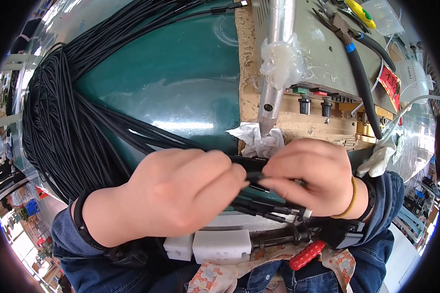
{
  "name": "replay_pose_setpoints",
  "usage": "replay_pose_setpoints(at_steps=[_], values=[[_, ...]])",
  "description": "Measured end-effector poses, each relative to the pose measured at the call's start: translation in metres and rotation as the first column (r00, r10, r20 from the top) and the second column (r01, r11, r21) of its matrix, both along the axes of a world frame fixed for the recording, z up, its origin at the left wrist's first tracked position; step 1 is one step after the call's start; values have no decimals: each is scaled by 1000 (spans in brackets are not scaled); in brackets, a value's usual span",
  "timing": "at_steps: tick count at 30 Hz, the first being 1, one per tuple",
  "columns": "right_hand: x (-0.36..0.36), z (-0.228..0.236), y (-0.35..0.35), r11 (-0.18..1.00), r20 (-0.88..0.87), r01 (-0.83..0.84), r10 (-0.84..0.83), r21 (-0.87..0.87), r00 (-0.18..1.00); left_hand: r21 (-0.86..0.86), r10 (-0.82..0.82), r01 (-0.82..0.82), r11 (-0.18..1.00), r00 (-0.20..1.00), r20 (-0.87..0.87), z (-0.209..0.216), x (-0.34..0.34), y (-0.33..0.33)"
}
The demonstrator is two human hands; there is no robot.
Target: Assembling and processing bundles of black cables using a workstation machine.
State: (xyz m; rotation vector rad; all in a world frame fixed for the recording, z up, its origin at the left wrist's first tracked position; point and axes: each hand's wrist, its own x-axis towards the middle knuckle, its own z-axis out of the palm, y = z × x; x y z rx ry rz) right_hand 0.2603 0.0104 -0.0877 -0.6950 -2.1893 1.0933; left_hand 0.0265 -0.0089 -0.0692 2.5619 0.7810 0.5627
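Note:
My left hand (186,190) is closed in a pinch on a short black cable piece (253,177) in front of me. From the other side the fingers of my right hand (310,176) close on the same piece; its end is hidden and slightly blurred. Just below my hands lie several black cable ends with plugs (271,207). The cables run left into a large coiled bundle of black cables (58,117). Above my right hand, a metal nozzle (269,105) with whitish clumped material points down at a crumpled white tissue (259,139).
A grey control box (322,53) with black knobs stands at upper right, with black-handled cutters (357,73) on it. White blocks (222,245) and a red-handled clamp (306,255) sit at the near edge. The bundle rests on a green mat (181,73).

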Motion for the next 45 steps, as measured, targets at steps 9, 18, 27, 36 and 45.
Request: replay_pose_setpoints(at_steps=[9, 18, 27, 36, 45], values=[[-9, -4, 2, 384, -101, 98, -465, -918, 880, 90, 186, -179, 980, 979, -81, -8, 4, 2], [-7, 4, 4, 336, -37, 120, -425, -934, 905, 178, 208, -188, 966, 973, -103, -7, 3, -1], [-7, -2, -6, 642, -151, 164, -407, -749, 901, 192, 203, -182, 965, 974, -97, -7, 5, 0], [-1, 9, -7, 468, -224, -50, -324, -882, 919, 324, 88, -89, 942, 996, 19, -9, -1, 5], [16, 19, 12, 979, -167, -204, 202, 6, 965, -80, 71, -61, 995, 989, 132, -11, 3, 10]])
